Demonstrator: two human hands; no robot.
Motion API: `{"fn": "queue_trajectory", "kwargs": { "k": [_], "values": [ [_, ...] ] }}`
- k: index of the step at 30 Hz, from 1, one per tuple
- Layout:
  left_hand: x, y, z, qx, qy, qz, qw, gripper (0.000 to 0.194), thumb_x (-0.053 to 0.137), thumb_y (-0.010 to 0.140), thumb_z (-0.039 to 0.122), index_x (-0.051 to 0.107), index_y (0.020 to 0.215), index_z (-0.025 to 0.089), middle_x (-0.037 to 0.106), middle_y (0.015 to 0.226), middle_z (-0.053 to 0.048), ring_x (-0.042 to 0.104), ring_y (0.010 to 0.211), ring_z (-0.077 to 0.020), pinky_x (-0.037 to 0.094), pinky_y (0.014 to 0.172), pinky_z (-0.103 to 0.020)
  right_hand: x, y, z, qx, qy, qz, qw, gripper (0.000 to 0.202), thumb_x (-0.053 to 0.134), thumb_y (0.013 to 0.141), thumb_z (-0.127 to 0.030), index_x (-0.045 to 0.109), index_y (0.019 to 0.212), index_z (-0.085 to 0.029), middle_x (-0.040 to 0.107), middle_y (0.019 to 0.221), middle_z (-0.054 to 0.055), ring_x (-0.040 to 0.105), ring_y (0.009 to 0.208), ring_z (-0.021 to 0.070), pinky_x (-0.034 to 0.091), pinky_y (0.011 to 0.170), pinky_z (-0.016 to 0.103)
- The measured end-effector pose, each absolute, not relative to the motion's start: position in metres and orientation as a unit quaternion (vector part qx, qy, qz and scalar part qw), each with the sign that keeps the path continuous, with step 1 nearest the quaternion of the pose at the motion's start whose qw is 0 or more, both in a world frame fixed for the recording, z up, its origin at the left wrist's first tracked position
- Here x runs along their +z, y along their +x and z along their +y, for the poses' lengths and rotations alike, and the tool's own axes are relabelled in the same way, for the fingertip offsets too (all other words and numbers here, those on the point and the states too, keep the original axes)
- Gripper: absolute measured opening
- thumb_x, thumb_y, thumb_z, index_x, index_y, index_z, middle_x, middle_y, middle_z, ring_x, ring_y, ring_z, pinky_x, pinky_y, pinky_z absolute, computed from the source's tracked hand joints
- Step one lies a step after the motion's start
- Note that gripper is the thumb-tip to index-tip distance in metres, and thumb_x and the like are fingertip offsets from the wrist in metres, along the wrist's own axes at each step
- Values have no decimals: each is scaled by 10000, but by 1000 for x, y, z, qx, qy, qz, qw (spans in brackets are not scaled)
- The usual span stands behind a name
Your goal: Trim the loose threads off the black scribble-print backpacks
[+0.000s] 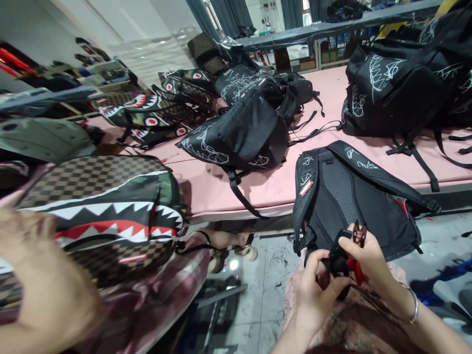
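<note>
A black backpack [342, 201] leans against the pink table edge in front of me, its padded back and shoulder straps facing up. Both my hands are together at its lower end. My left hand [313, 295] is closed on a black strap [334, 265], fingers pinching it. Closed as well, my right hand [363, 255] has a small pair of thread snips [358, 235] in it, blades pointing up past the fingers. Its thumb presses against the black strap piece. Something red shows beneath my right hand; I cannot make out what it belongs to.
Black backpacks with white scribbled drawings [239, 132] lie on the pink table [317, 93], with more at right. At left, a co-worker's blurred hand [47, 285] is at a checkered shark-mouth backpack [110, 211]. Camouflage bags [162, 108] are piled behind. Thread scraps litter the tiled floor [269, 280].
</note>
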State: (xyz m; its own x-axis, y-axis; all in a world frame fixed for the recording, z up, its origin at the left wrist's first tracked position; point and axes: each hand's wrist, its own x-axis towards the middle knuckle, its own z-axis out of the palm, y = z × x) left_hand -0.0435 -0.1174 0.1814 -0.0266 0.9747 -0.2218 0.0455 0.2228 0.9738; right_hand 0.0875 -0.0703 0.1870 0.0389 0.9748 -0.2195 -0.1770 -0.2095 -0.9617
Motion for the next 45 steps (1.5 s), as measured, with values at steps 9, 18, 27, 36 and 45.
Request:
{"fn": "queue_trajectory", "kwargs": {
  "k": [9,18,27,36,45],
  "values": [
    [184,-53,-103,422,368,544,624,210,703,653,317,711,791,160,606,741,-30,475,536,-77,343,465,-184,179,90,-64,501,-547,-486,463,266,562,755,-427,454,686,-195,424,567,-48,421,515,119,364,494,232],
    [186,-52,-100,523,190,535,636,280,768,571,290,710,804,146,706,826,-61,611,693,-142,469,627,-220,164,114,-88,172,-502,-752,391,205,427,903,-285,557,1036,-197,630,931,81,566,853,230,445,747,373],
    [181,-49,-101,522,201,548,622,291,782,550,289,710,792,145,706,774,-48,605,659,-124,465,630,-211,167,110,-87,164,-496,-772,362,238,384,922,-290,578,1001,-178,637,894,81,574,828,227,459,724,376],
    [181,-48,-101,518,200,542,631,291,787,540,293,710,780,148,699,744,-37,592,645,-122,457,632,-219,171,110,-87,154,-494,-783,345,233,382,925,-268,582,998,-173,636,869,80,563,806,226,439,715,371],
    [178,-61,-102,502,227,514,658,255,771,569,315,692,756,161,642,651,-3,520,553,-79,378,526,-176,171,116,-89,268,-439,-734,443,132,464,886,-230,586,935,-216,633,847,53,584,788,197,459,693,325]
  ]
}}
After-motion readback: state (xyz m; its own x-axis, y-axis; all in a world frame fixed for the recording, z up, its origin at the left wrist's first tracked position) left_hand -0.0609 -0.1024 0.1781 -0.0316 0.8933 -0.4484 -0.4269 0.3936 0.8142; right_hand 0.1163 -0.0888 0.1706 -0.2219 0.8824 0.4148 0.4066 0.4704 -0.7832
